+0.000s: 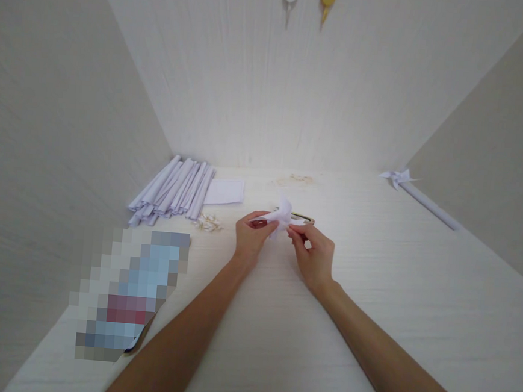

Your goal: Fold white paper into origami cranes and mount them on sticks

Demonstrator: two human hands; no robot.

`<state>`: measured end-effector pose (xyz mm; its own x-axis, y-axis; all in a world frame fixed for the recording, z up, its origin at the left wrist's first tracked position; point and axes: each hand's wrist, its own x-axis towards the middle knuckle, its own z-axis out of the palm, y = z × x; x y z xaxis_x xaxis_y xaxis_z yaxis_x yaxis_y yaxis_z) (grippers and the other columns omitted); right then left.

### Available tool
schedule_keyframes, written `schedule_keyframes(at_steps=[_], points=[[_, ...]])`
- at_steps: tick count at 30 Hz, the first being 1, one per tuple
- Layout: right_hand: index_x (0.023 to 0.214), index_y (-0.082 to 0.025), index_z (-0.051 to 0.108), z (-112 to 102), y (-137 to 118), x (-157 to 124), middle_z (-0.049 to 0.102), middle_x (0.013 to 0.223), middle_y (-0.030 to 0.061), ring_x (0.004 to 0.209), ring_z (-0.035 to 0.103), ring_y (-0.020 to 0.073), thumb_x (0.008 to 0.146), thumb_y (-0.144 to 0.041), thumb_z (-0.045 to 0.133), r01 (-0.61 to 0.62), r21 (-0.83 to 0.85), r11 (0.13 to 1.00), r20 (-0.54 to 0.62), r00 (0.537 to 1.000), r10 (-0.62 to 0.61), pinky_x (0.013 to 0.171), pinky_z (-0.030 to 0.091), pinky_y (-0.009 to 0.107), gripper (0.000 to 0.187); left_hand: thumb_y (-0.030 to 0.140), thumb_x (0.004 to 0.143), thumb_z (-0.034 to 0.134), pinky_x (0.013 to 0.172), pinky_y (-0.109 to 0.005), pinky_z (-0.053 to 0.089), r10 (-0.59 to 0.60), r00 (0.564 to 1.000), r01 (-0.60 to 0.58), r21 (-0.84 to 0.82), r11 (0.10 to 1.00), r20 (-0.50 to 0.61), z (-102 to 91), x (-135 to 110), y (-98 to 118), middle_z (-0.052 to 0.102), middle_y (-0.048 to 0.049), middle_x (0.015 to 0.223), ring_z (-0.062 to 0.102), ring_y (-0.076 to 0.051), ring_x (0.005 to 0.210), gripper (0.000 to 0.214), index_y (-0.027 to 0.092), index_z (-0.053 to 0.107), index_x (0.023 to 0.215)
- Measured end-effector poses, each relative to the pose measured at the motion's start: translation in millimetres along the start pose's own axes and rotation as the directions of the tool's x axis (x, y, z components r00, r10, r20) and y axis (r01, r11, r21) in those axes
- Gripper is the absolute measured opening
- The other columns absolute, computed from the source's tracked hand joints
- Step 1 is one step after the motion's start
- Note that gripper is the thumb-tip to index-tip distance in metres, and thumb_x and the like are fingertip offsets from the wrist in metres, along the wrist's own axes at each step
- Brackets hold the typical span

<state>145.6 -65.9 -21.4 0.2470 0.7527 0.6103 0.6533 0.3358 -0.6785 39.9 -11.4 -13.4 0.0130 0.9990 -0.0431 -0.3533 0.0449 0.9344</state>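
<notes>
head view gives me everything i have to work with, and from my distance it puts the folded paper [282, 213] above the middle of the white table [260, 323], held between two hands. the left hand [251, 237] grips it, thumb on the near side and fingers curled beneath, while the right hand [313, 254] has thumb and forefinger pinched together at the paper's right edge; whether they nip the paper itself or some small bit, i cannot tell. i judge the step to be fine fingertip work near the paper's centre, so i would make the left thumb the anchor, pressing just firmly enough that the folds cannot spring loose, and let the right fingertips do the small moves. thin paper like this probably creases under a hard squeeze, so light pressure suits it, with the curled tip that stands up at the top left free. both wrists sit low over the table, and i would steady the forearms there against any tremble. a gold-rimmed object [307, 216] lies just behind the fingers, partly hidden, so i would not let the knuckles drift into it. for shape, i would glance at the paper pinwheel [399, 178] at the far right, whose points stand out crisp and uncrushed beside its paper tube [433, 206].
</notes>
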Motion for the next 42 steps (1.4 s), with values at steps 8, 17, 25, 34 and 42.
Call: schedule_keyframes(at_steps=[8,17,25,34,42], points=[[0.072,-0.019,0.063,0.9,1.9,0.5,0.066,0.067,0.0046,0.058,0.058,0.0153,0.079,-0.026,0.049,-0.046,-0.005,0.999,0.027,0.999,0.046,0.060,0.047,0.028,0.017,0.013,0.042,0.070,0.047,-0.019,0.038,0.003,1.000,-0.004,0.065,0.998,0.022,2.9,-7.3,2.0,0.060,0.0035,0.050,0.051,-0.008,0.046,0.022,0.014,0.065,0.064],[0.071,-0.018,0.064,0.0,1.4,1.0,0.066,0.064,0.0042,0.055,0.058,0.0145,0.079,-0.024,0.049,-0.042,-0.047,0.998,0.036,0.998,0.044,0.058,0.046,0.026,0.018,0.012,0.042,0.070,0.047,-0.019,0.038,0.009,1.000,-0.010,0.060,0.998,0.009,2.6,-6.5,0.7,0.060,0.0035,0.049,0.051,-0.007,0.045,0.022,0.014,0.064,0.064],[0.068,-0.018,0.063,-0.6,0.8,0.2,0.065,0.061,0.0036,0.051,0.055,0.0131,0.078,-0.022,0.048,-0.047,-0.073,0.996,0.050,0.997,0.050,0.052,0.043,0.024,0.018,0.012,0.044,0.068,0.048,-0.019,0.040,0.021,0.998,-0.026,0.076,0.997,0.055,1.5,-5.0,-0.4,0.062,0.0023,0.052,0.054,-0.009,0.047,0.020,0.014,0.064,0.064],[0.064,-0.016,0.062,0.4,4.3,2.2,0.063,0.056,0.0018,0.047,0.052,0.0113,0.076,-0.019,0.051,-0.036,-0.056,0.998,0.001,0.999,0.036,0.048,0.041,0.022,0.017,0.008,0.044,0.064,0.051,-0.019,0.042,0.022,0.995,-0.030,0.083,0.996,0.100,0.6,-2.8,0.7,0.063,0.0028,0.054,0.055,-0.008,0.050,0.023,0.013,0.065,0.066],[0.063,-0.016,0.062,1.2,5.4,2.0,0.063,0.054,0.0011,0.045,0.052,0.0106,0.075,-0.018,0.051,-0.011,-0.048,0.999,-0.017,1.000,0.010,0.047,0.040,0.021,0.016,0.010,0.045,0.065,0.053,-0.019,0.044,0.032,0.990,-0.047,0.114,0.992,0.135,-1.0,-2.8,-0.7,0.063,0.0031,0.056,0.056,-0.008,0.050,0.027,0.014,0.062,0.072]])
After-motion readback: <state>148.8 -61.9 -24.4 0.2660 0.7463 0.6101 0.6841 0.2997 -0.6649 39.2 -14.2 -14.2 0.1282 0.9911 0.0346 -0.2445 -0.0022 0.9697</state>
